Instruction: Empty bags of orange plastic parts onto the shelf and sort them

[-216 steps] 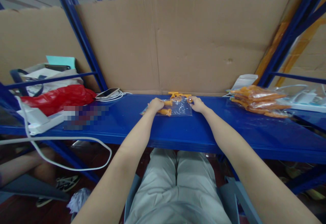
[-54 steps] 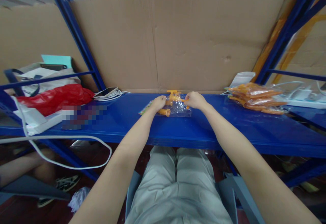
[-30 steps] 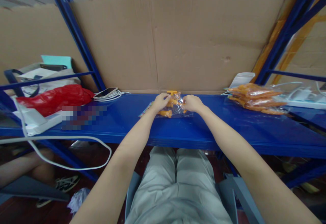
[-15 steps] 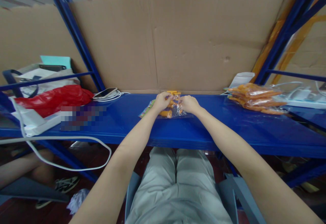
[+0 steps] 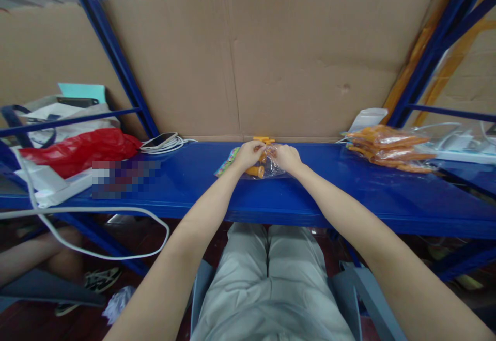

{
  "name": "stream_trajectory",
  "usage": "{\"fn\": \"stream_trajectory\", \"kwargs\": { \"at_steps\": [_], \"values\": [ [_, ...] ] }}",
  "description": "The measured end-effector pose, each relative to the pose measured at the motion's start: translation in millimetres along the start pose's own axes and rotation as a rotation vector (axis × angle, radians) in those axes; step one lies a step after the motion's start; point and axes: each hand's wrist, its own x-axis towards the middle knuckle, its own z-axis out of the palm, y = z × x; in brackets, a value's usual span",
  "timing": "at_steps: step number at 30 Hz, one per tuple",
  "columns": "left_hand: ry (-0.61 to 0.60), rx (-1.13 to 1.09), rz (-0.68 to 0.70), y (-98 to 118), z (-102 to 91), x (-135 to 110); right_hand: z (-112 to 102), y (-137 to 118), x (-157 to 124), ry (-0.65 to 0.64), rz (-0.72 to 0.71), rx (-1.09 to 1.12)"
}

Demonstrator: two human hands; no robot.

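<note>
A clear plastic bag (image 5: 267, 167) with orange plastic parts (image 5: 256, 171) inside lies on the blue shelf (image 5: 186, 186), near the cardboard back wall. My left hand (image 5: 248, 155) pinches the bag's top edge from the left. My right hand (image 5: 284, 157) pinches the same edge from the right, and the two hands almost touch. Another orange part (image 5: 263, 139) lies just behind them against the cardboard. A green printed card (image 5: 228, 159) peeks out under my left hand.
A stack of filled bags of orange parts (image 5: 389, 148) sits at the right, with a white pouch (image 5: 368, 119) behind it. A phone on coiled white cable (image 5: 163, 142), a red bag (image 5: 83, 150) and a white power strip (image 5: 58, 188) lie left. Another person's legs show lower left.
My hands have closed in from the bag's two sides to its top middle, bunching the plastic. The loose orange parts that lay behind the bag are now mostly inside or hidden by my hands.
</note>
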Motion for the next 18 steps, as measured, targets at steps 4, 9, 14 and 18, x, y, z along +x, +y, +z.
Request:
{"fn": "stream_trajectory", "kwargs": {
  "at_steps": [4,9,14,18],
  "values": [
    [-0.012,0.051,-0.017,-1.5,2.4,1.2,-0.1,-0.7,0.8,-0.013,0.019,0.002],
    [0.019,0.063,0.006,-5.6,4.3,3.9,3.3,1.9,3.9,-0.006,0.036,-0.002],
    [0.047,0.076,-0.036,-14.6,8.4,7.3,1.7,0.8,3.8,-0.008,0.071,0.0],
    [0.007,0.066,-0.072,-18.4,10.6,7.5,-3.3,-3.6,2.4,-0.031,0.101,-0.033]
  ]
}}
